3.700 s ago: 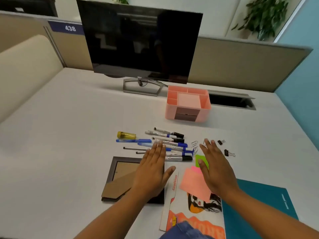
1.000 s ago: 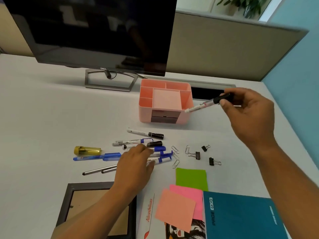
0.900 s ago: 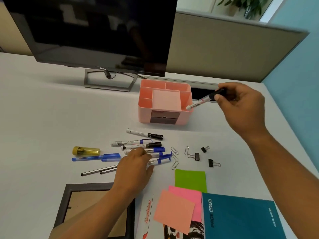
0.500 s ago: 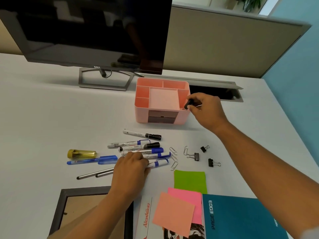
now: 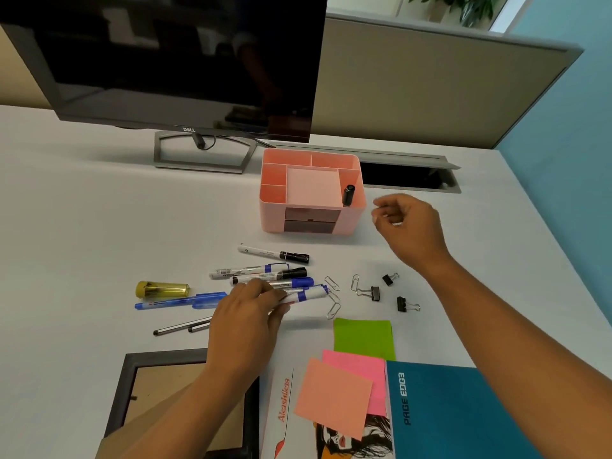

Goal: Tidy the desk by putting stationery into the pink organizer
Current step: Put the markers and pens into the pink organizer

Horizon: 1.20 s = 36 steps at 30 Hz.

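The pink organizer (image 5: 275,210) stands on the white desk below the monitor. A black-capped marker (image 5: 348,194) stands upright in its right-hand compartment. My right hand (image 5: 409,226) hovers just right of the organizer, fingers loosely curled and holding nothing. My left hand (image 5: 246,314) grips a blue-capped marker (image 5: 306,294) at the edge of a cluster of markers (image 5: 265,271). A blue pen (image 5: 180,301), a yellow sharpener (image 5: 162,289), two silver pens (image 5: 180,327), paper clips (image 5: 332,294) and binder clips (image 5: 390,291) lie around.
A Dell monitor (image 5: 172,61) stands behind on its stand. Green (image 5: 363,337), pink and orange sticky notes (image 5: 332,397), a teal notebook (image 5: 463,415), a magazine and a picture frame (image 5: 159,385) lie near the front edge. A cable slot (image 5: 407,177) opens behind the organizer.
My right hand carried a black-capped marker to the organizer, dropped it into the right compartment and drew back empty. My left hand closed on a blue-capped marker.
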Available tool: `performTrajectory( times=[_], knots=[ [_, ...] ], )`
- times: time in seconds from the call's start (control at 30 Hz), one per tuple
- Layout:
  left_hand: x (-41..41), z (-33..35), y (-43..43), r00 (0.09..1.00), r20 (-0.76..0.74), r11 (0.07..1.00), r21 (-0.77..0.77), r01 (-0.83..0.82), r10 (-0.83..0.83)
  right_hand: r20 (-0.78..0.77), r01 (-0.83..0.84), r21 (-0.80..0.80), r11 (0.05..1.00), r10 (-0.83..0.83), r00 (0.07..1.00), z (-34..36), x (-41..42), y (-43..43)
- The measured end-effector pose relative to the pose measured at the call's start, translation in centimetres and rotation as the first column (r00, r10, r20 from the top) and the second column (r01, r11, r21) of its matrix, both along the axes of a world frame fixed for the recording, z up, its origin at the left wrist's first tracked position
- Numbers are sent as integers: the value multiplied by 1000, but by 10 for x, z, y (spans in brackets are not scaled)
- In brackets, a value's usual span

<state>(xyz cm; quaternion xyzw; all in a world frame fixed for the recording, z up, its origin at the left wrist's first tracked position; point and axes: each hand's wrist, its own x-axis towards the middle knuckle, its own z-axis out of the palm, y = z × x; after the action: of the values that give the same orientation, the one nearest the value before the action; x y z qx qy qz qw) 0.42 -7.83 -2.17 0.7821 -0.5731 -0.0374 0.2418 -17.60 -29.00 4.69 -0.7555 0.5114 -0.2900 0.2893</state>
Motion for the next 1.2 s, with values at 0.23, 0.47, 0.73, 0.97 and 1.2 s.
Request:
performTrajectory(
  times=[0.23, 0.47, 0.73, 0.97, 1.2],
  knots=[
    [-17, 14, 2, 997, -71, 994, -113, -3, -5, 224, -208, 442, 872, 117, 968, -4, -10, 88],
    [-32, 17, 5, 997, -59, 988, -148, 41, -50, 158, -244, 384, 890, 197, 968, 9, -15, 111],
    [-31, 12, 9, 998, -59, 994, -104, 17, -23, 24, -162, 21, 987, 161, 987, 58, -33, 64],
    [-18, -5, 14, 999, -29, 999, -29, 36, -37, -101, -116, -246, 962, 94, 990, 90, -29, 10],
    [-7, -13, 5, 999, -38, 1000, 5, 12, -12, -317, -195, -334, 922, 85, 945, 76, -8, -29]
  ],
)
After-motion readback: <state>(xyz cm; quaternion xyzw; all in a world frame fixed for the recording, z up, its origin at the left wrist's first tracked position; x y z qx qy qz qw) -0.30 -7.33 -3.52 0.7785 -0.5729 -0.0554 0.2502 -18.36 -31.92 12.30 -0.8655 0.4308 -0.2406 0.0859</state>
